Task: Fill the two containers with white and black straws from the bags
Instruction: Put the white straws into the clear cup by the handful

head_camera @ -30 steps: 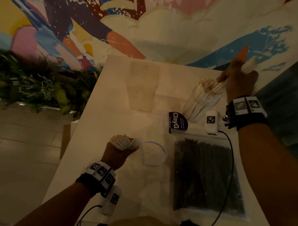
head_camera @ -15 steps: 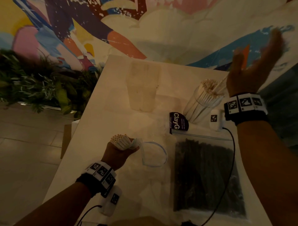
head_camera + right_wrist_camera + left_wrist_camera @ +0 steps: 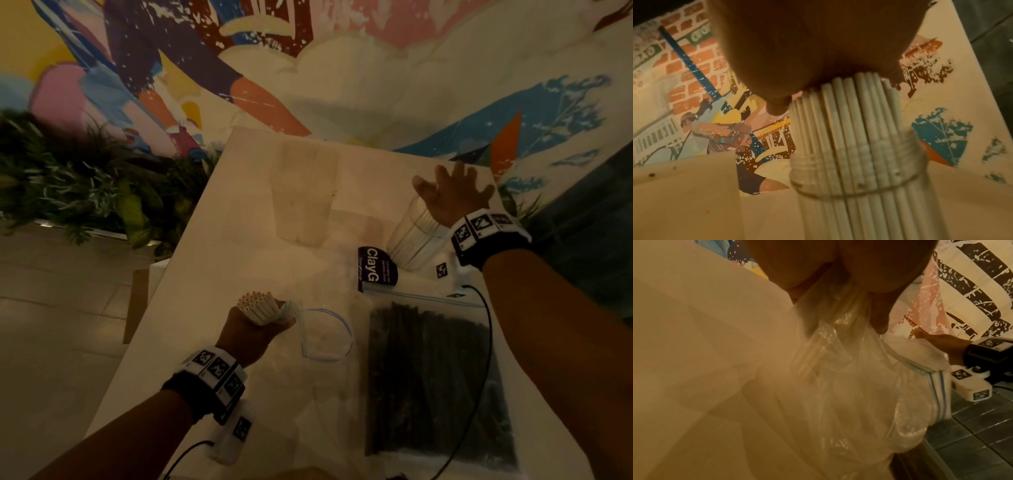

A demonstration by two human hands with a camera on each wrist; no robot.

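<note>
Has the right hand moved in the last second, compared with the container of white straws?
Yes. The right hand rose away toward the wall, then came back down; its spread palm now rests on the white straws in the clear container.

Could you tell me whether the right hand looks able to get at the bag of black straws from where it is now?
Probably yes: the right hand holds nothing, pressing flat on the white straws, and the bag of black straws lies uncovered just below its wrist.
</note>
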